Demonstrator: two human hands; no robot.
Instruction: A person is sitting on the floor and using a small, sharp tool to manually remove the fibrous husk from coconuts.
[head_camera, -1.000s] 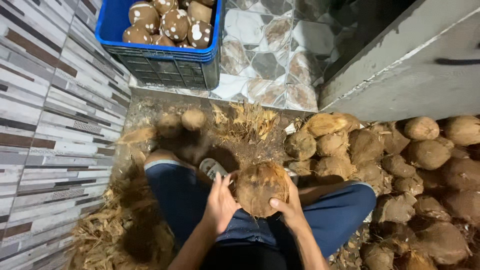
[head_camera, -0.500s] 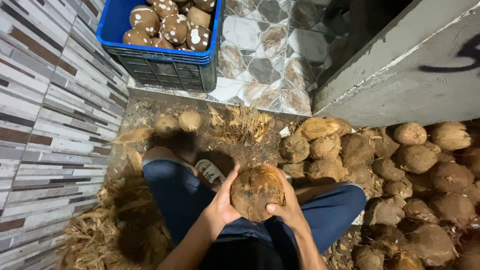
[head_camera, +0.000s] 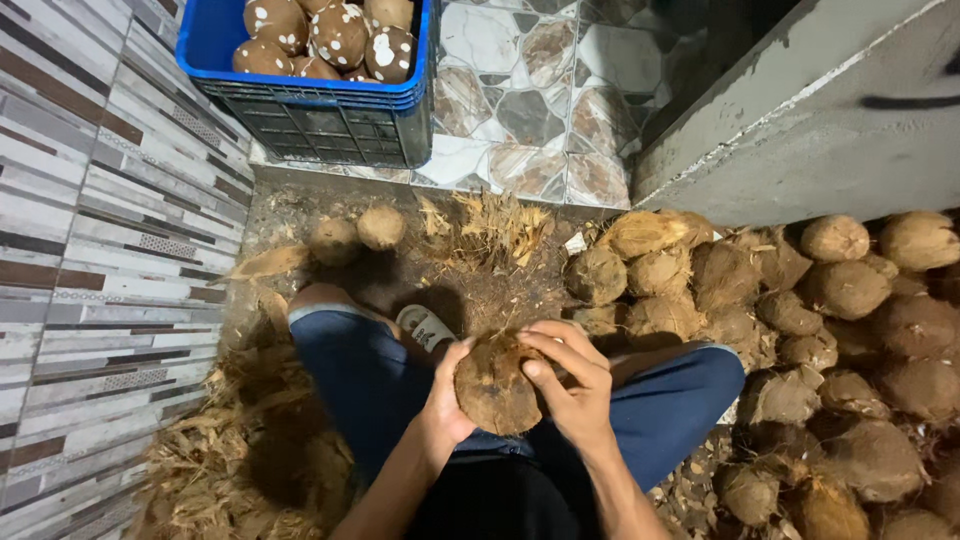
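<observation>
I am seated, legs apart in blue trousers, and hold a brown husked coconut (head_camera: 492, 385) above my lap with both hands. My left hand (head_camera: 445, 400) cups its left side from below. Across the top right of the coconut lie the fingers of my right hand (head_camera: 570, 385), spread over the fibre. A large heap of unhusked brown coconuts (head_camera: 820, 330) lies to my right. Two peeled coconuts (head_camera: 358, 232) sit on the ground ahead of my left knee.
A blue plastic crate (head_camera: 310, 105) holding several peeled, white-spotted coconuts stands ahead on patterned stone tiles. Dry husk fibre (head_camera: 215, 455) is piled at my left along a striped tiled wall (head_camera: 90, 230). A grey concrete ledge (head_camera: 830, 120) rises at the upper right. My sandal (head_camera: 425, 326) shows between my knees.
My right hand has shifted from under the coconut's right side to over its top, and the coconut has turned in my hands.
</observation>
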